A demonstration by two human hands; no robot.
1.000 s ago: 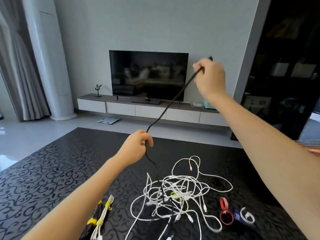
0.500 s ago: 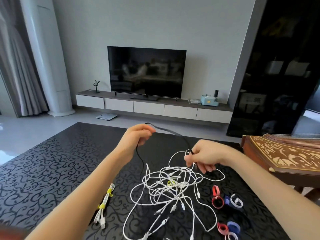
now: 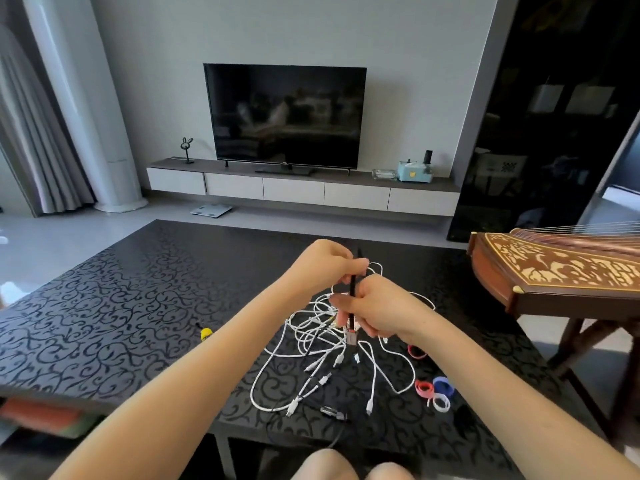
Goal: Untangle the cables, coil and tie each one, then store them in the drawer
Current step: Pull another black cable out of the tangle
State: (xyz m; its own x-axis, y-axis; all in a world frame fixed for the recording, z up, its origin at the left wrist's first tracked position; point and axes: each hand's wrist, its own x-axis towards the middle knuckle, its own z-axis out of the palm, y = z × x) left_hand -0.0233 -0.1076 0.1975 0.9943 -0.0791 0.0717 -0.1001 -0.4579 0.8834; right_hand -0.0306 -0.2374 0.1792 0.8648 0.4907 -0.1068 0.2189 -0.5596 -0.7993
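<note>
Both hands were raised just above the table (image 3: 104, 306), close together; left hand (image 3: 325, 261) had its fingers curled round the upper part of the black cable (image 3: 352, 289), right hand (image 3: 377, 310) gripped the lower part just above its plug (image 3: 351, 337), with the cable running near upright between them. White cables (image 3: 322, 341) lay in a loose tangle on the table directly beneath the hands, unsorted. Ties (image 3: 434, 389) sat on the table to the right, well apart from the hands. A dark connector (image 3: 332, 412) lay at the table's near edge with a dark lead dropping off it; whether that belonged to the held cable could not be told. No open drawer showed, and which one was meant could not be told. Likely step: starting the coil on the black cable. Risks, as judged: the plug hung just over the tangle, so it could hook a white loop and drag the lot up; a stiff cable would probably spring open if either grip eased; reaching for a tie needed one hand free, so the coil could unwind; any length hanging off the edge could pull the rest down.
</note>
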